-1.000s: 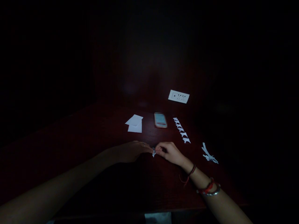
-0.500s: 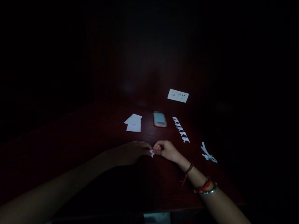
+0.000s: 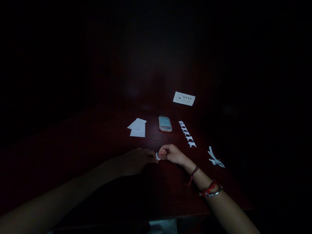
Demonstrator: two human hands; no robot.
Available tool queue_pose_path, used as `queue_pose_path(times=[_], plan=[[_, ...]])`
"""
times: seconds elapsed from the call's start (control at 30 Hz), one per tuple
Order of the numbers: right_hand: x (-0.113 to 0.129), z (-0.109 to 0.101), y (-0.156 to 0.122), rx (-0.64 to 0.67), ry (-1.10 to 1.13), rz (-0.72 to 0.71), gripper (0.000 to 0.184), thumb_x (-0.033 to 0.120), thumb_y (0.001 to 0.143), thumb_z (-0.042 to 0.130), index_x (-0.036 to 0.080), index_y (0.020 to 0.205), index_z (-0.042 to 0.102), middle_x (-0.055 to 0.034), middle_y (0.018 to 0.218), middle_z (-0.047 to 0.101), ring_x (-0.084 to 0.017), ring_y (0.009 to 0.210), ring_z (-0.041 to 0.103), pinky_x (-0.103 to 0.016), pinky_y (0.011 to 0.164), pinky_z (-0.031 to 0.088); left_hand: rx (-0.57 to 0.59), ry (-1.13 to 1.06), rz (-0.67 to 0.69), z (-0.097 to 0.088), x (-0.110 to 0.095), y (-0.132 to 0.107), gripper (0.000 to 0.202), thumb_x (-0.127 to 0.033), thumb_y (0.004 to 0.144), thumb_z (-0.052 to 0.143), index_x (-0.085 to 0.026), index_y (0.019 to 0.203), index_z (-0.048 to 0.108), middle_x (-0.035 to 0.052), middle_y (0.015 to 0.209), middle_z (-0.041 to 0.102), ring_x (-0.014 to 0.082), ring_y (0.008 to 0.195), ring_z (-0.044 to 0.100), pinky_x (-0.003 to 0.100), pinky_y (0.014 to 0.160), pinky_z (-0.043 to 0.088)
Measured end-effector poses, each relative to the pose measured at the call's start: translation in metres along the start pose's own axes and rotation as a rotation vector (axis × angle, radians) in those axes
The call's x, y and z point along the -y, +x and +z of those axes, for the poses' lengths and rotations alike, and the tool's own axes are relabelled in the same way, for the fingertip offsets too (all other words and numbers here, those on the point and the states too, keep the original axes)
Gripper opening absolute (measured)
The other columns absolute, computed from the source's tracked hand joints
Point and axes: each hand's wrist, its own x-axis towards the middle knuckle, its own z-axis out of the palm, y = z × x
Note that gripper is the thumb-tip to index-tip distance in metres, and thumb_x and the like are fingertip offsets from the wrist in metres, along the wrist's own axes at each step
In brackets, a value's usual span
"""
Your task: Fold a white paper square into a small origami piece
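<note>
A small piece of folded white paper sits between my hands, low over the dark red table. From the left, my left hand, with a ring on one finger, has its fingertips closed on the paper's left side. The thumb and curled fingers of my right hand pinch its right side. My fingers cover part of the paper, so its full shape is hidden. Right of my hands, several folded white paper pieces lie in a slanting row.
Overlapping white paper sheets lie beyond my left hand. A phone-like device with a blurred screen is right of them. Loose paper strips are piled at the right. A white socket panel is on the dark wall behind.
My right hand has shifted slightly up and its fingers have moved on the folded paper, covering more of it. My left hand stays nearly in place. The whole view has moved slightly.
</note>
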Motion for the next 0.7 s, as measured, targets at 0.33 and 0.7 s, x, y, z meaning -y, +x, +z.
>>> queue_pose_path(times=[0.33, 0.7], plan=[[0.000, -0.012, -0.007, -0.035, -0.161, -0.098, 0.012, 0.019, 0.066, 0.056, 0.012, 0.074, 0.060, 0.0009, 0.064, 0.050, -0.005, 0.054, 0.041, -0.017, 0.049, 0.032, 0.029, -0.064, 0.000, -0.007, 0.004, -0.007, 0.060, 0.004, 0.062, 0.036, -0.031, 0.111, 0.043, -0.0039, 0.117, 0.042, 0.0154, 0.104, 0.040, 0.029, 0.086, 0.030], [0.009, -0.005, -0.005, -0.018, 0.032, 0.009, 0.008, 0.010, 0.058, 0.060, 0.011, 0.065, 0.057, 0.0040, 0.056, 0.047, -0.005, 0.050, 0.041, -0.017, 0.047, 0.033, -0.023, -0.054, -0.004, -0.009, 0.002, 0.000, 0.050, 0.002, 0.065, 0.036, -0.027, 0.104, 0.049, -0.0012, 0.103, 0.050, 0.0152, 0.092, 0.046, 0.027, 0.080, 0.033]])
